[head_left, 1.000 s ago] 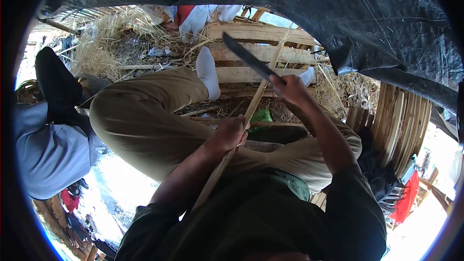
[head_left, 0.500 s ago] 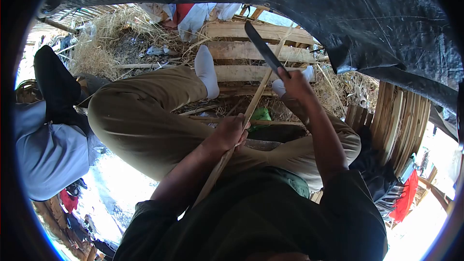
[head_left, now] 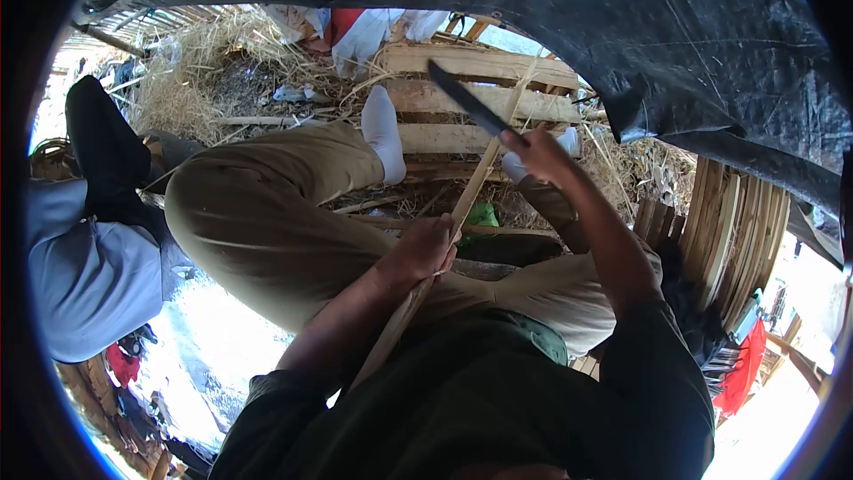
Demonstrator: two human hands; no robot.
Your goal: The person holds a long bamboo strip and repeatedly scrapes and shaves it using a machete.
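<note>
A long pale bamboo strip (head_left: 475, 180) runs slantwise from beside my torso up past my knees. My left hand (head_left: 426, 247) is closed around its middle, between my thighs. In my right hand (head_left: 540, 156) is the handle of a machete (head_left: 469, 102) with a long dark blade. The blade points up and to the left and crosses the strip's upper part; whether it touches the strip I cannot tell. Part of the machete's handle is hidden by my fingers. The strip's lower end disappears beside my dark shirt.
Another person's leg in grey trousers (head_left: 107, 289) and a dark sock are at my left. Wooden planks (head_left: 435, 138) and dry straw (head_left: 191, 93) lie ahead. A bundle of slats (head_left: 724, 240) stands at right. Black plastic sheeting (head_left: 729, 44) hangs above. A green plastic piece (head_left: 481, 218) lies below the strip.
My right hand has moved slightly left and down with the machete, and the blade has swung left, tilting flatter across the strip. My left hand keeps its grip almost unmoved.
</note>
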